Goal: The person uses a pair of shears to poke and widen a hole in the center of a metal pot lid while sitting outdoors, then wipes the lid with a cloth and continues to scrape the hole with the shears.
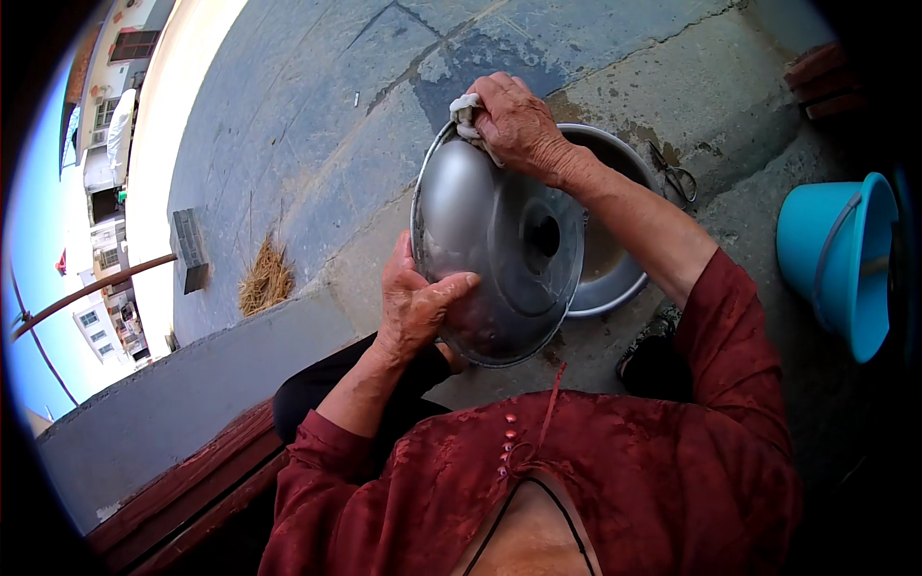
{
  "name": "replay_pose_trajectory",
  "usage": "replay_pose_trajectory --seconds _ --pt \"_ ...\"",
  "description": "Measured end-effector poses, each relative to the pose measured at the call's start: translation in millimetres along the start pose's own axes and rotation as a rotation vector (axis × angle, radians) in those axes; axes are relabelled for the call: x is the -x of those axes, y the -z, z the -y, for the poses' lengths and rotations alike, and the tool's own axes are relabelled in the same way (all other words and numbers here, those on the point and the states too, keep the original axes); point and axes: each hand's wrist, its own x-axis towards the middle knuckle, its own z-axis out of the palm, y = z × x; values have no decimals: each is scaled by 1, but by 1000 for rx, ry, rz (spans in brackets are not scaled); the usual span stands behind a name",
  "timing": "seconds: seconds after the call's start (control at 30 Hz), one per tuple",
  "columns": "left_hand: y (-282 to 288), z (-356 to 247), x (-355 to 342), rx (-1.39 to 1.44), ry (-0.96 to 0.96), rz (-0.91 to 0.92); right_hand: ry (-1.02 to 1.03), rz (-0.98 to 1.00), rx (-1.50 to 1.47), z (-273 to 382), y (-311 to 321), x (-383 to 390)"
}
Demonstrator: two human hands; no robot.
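Observation:
A round, dented metal lid (471, 211) with a dark centre is held tilted on edge in front of me. My left hand (415, 305) grips its left side, thumb lying across the face. At the upper rim my right hand (517, 132) is closed on a pale, crumpled cloth (466, 117) that touches the lid. Behind the lid sits a wide metal basin (607, 290) with murky water at the bottom; the lid hides much of it.
Black-handled scissors (680, 184) lie right of the basin. A turquoise bucket (816, 254) stands at far right. Straw (261, 283) lies left on the concrete, near a low ledge (192, 379) and wooden boards (202, 485). Buildings (108, 182) are at far left.

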Motion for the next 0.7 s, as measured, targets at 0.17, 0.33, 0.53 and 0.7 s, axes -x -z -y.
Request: replay_pose_trajectory --seconds 0.17,0.33,0.53,0.7 --pt "-6 1 7 56 -15 -20 216 -84 -25 50 10 27" --pt "5 22 3 19 -105 11 422 -30 -82 99 11 63" --pt "-4 3 7 93 -2 -23 307 -42 -30 59 11 29" --pt "-6 0 5 137 30 -8 -192 -15 -38 -32 21 37"
